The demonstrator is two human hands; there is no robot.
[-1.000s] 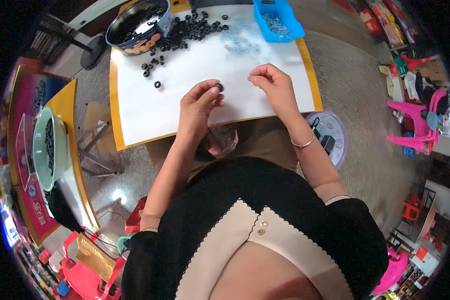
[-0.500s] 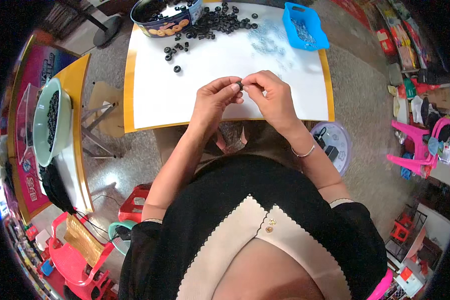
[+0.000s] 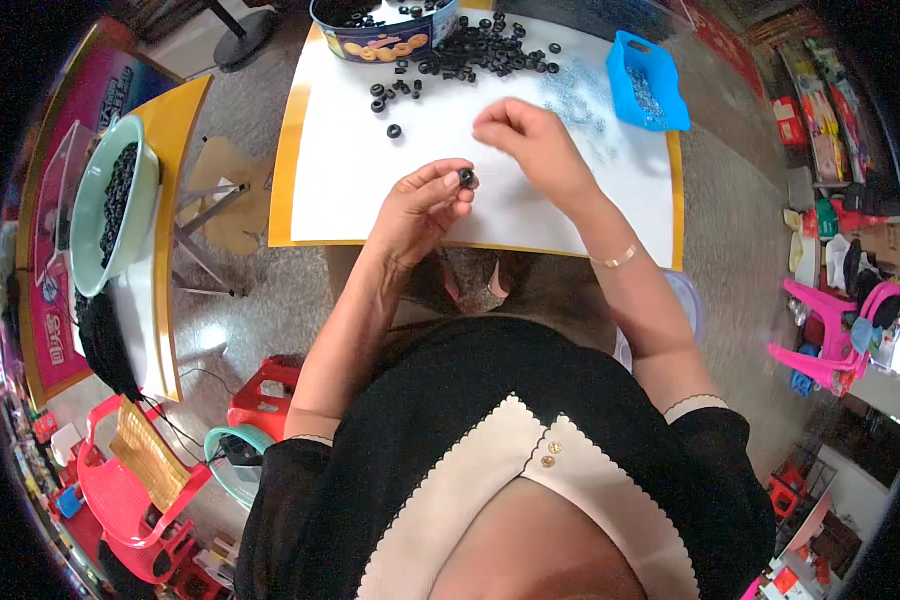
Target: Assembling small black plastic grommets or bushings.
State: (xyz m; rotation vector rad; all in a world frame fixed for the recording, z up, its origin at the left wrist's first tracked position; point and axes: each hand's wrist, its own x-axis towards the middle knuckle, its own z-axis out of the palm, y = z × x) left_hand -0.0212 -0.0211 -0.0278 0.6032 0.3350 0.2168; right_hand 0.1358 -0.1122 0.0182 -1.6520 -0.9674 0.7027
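Observation:
A small black ring-shaped part point(image 3: 466, 178) is pinched between the thumb and fingers of my left hand point(image 3: 420, 208), above the near part of the white tabletop point(image 3: 345, 190). Up and to the right of it, apart from the part, hovers my right hand point(image 3: 538, 152). Its fingers are curled together, and whatever may be in them is too small to make out. Beyond my hands lies a pile of similar black parts point(image 3: 490, 50), with a few strays point(image 3: 394, 131) nearer me. Small clear bluish pieces point(image 3: 580, 95) are scattered at the right.
A round blue tin point(image 3: 380, 48) with black parts stands at the far left of the table. A blue plastic basket point(image 3: 622, 75) holds more clear pieces at the far right. On the left side table sits a pale green basin point(image 3: 85, 215) of black parts.
My right hand has moved away from the black part, upward over the table. My left hand still holds the part. The whole view has shifted slightly, so the table appears farther right.

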